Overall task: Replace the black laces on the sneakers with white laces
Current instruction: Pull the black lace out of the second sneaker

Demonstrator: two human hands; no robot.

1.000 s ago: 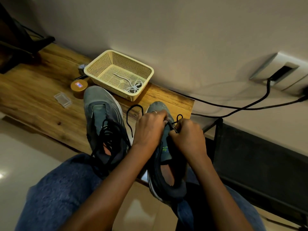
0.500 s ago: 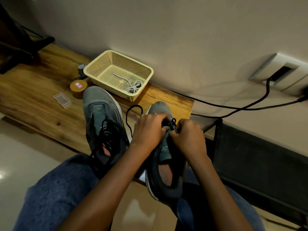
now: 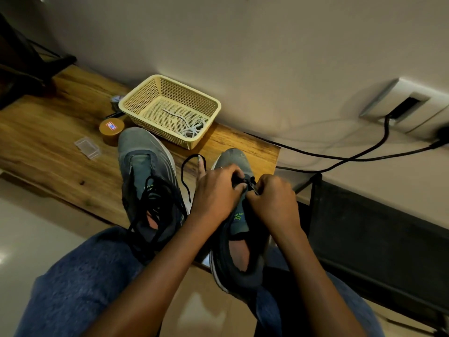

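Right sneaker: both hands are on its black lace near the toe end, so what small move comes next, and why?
Probably pull the black lace out of the last eyelets: left hand and right hand pinch it on the right sneaker, one end already loose.

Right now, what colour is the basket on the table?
The basket is pale cream-yellow, seen best in the head view.

Table [image 3: 48, 132]: grained wood, slight sheen. Basket [image 3: 136, 103]: perforated plastic. Sneakers [image 3: 143, 152]: matt grey fabric. Floor [image 3: 21, 234]: glossy tile. Jeans [image 3: 80, 276]: rough denim.
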